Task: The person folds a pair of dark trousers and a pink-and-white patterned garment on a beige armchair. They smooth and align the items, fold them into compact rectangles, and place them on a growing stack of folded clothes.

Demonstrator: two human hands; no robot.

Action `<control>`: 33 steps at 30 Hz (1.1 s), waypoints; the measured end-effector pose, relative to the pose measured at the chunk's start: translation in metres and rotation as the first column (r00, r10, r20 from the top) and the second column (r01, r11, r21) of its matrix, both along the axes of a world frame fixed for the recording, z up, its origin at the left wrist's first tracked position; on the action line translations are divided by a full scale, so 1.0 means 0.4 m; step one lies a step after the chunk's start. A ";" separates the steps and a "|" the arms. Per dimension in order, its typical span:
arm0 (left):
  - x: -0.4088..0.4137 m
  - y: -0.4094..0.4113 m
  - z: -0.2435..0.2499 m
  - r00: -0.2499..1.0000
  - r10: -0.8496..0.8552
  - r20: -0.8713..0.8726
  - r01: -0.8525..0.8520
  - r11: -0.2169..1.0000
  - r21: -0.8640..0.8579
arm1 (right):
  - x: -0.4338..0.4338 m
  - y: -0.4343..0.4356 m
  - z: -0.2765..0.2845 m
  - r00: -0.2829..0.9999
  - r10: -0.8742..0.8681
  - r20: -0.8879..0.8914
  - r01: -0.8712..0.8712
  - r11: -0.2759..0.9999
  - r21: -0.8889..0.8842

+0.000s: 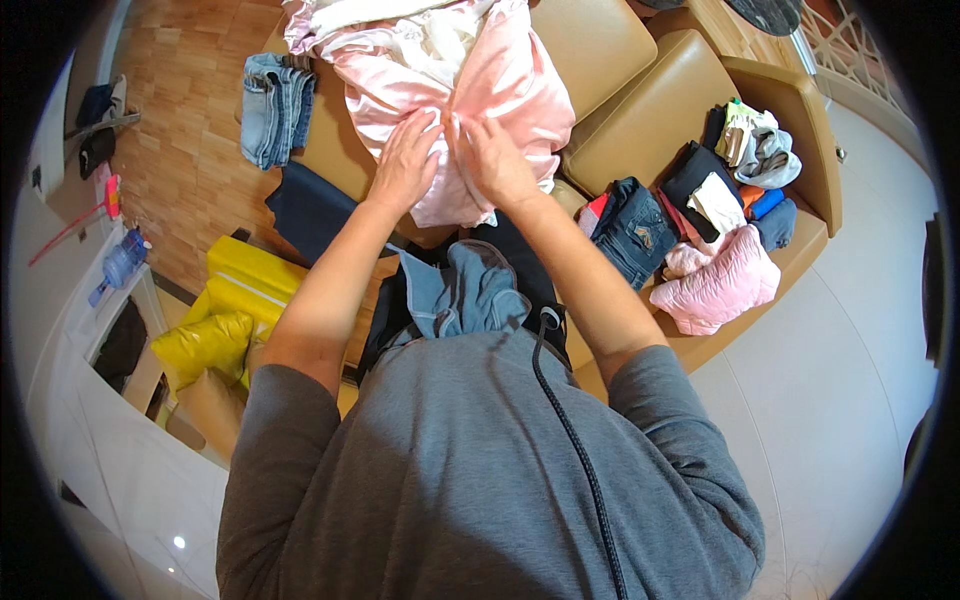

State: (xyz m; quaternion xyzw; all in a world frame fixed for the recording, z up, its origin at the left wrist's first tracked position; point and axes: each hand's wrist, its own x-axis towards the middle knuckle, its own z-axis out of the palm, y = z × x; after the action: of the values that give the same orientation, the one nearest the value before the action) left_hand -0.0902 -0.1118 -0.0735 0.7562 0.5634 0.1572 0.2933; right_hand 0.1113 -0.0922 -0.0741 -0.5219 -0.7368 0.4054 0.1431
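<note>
A pink satin garment (517, 82) with a white lining and a white collar lies spread on the tan sofa in front of me. Both of my hands are at its front opening, where the two sides meet. My left hand (407, 161) has its fingertips on the left edge of the opening. The fingers of my right hand (495, 161) are bent onto the right edge, close beside the left. Creases in the satin fan out from the spot between them. My fingertips partly cover the fabric there. Below, the garment's lower part hangs towards my lap.
Folded blue jeans (274, 112) and a dark navy cloth (315, 210) lie at the left. On the sofa (645, 97) at the right are dark jeans (634, 232), a pink quilted garment (724, 285) and several other clothes. A blue-grey cloth (465, 289) rests at my waist.
</note>
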 end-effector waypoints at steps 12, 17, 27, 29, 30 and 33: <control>0.050 0.020 0.004 0.973 -0.159 -0.165 0.124 0.971 -0.206 | 0.143 -0.056 0.051 0.972 0.228 0.058 -0.202 0.935 -0.292; 0.047 0.023 0.007 0.951 -0.208 -0.228 0.155 0.961 -0.228 | 0.150 0.074 0.105 0.980 -0.146 0.138 0.096 0.945 0.312; 0.029 0.016 0.013 0.957 -0.232 -0.174 0.189 0.955 -0.230 | 0.167 0.115 -0.022 0.941 -0.243 0.236 0.322 0.856 -0.404; 0.034 0.026 0.005 0.966 -0.209 -0.150 0.165 0.951 -0.263 | 0.199 0.102 -0.057 0.903 -0.392 0.175 0.408 0.655 -0.636; 0.039 0.030 0.011 0.970 -0.189 -0.154 0.154 0.964 -0.215 | 0.199 0.102 -0.047 0.901 -0.354 0.251 0.433 0.767 -0.473; 0.054 0.048 0.035 0.978 -0.139 -0.158 0.093 0.959 -0.269 | 0.203 0.144 -0.015 0.907 -0.374 0.192 0.392 0.917 -0.066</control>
State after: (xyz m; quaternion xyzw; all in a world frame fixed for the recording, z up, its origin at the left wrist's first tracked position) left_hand -0.0688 -0.0925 -0.0593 0.7539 0.5573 -0.0026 0.3480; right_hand 0.1924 -0.0347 -0.0800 -0.6969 -0.6076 0.3592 0.1273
